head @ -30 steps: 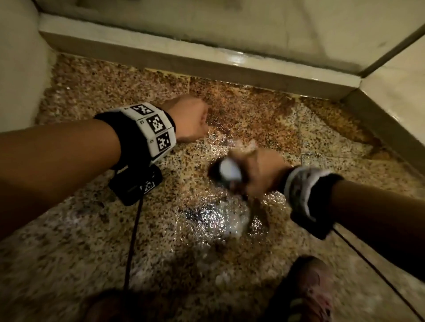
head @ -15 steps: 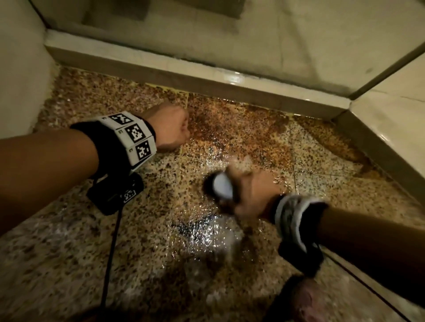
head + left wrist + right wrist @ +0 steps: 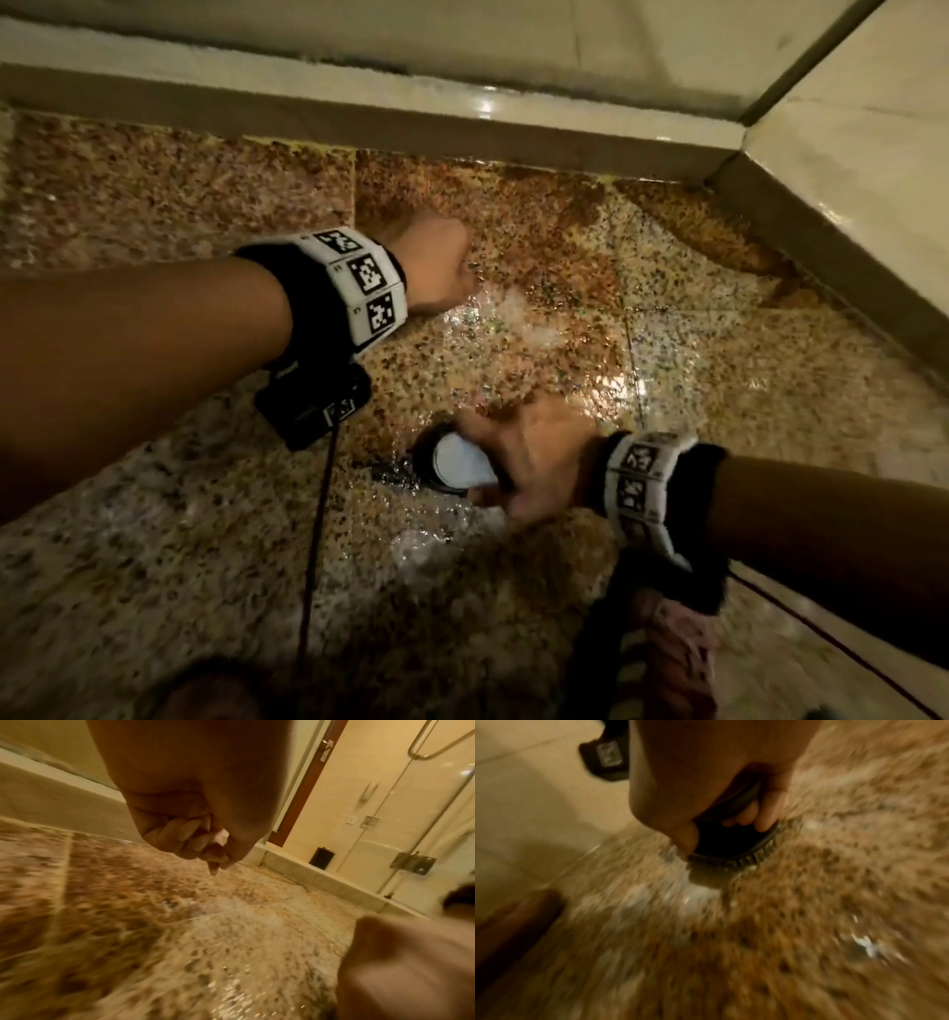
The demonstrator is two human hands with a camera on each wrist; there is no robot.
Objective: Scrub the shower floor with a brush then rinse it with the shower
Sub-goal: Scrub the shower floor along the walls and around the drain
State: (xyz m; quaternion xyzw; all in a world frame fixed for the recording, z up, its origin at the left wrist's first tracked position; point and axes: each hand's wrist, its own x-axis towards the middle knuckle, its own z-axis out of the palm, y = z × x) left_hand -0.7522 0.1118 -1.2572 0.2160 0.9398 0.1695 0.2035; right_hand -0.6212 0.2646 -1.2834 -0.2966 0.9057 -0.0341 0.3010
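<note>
Two hands work over the speckled brown-and-cream stone shower floor [image 3: 513, 205], which is wet and shiny around them. Taking the low cream-tiled kerb [image 3: 359, 92] along the far edge of that floor as the landmark, the left hand [image 3: 436, 267] hangs nearer the kerb and the right hand [image 3: 529, 457] sits farther from it, toward the person.

In the right wrist view the right hand [image 3: 693, 787] is wrapped round the round black scrubbing brush [image 3: 729, 845], its fingers [image 3: 765, 817] curled over the top and the thumb down one side. The short bristles of the brush press on the floor [image 3: 834, 882], with white foam just beside them. From the head view the brush [image 3: 452, 462] shows a pale rounded top poking out of the fist, well away from the kerb.

The left hand [image 3: 190, 805] is balled into a fist above the floor [image 3: 128, 902], not touching it. A small pale scrap peeks out between its fingers [image 3: 190, 829]; what it is cannot be told, and whether it is truly gripped is unclear.

Each wrist carries a black band with white marker squares [image 3: 359, 288], and a dark cable [image 3: 316, 539] hangs from the left one. Beyond the kerb, the left wrist view shows a glass shower door [image 3: 411, 821] with a metal hinge [image 3: 411, 862]. The motion blur is heavy in both wrist views.
</note>
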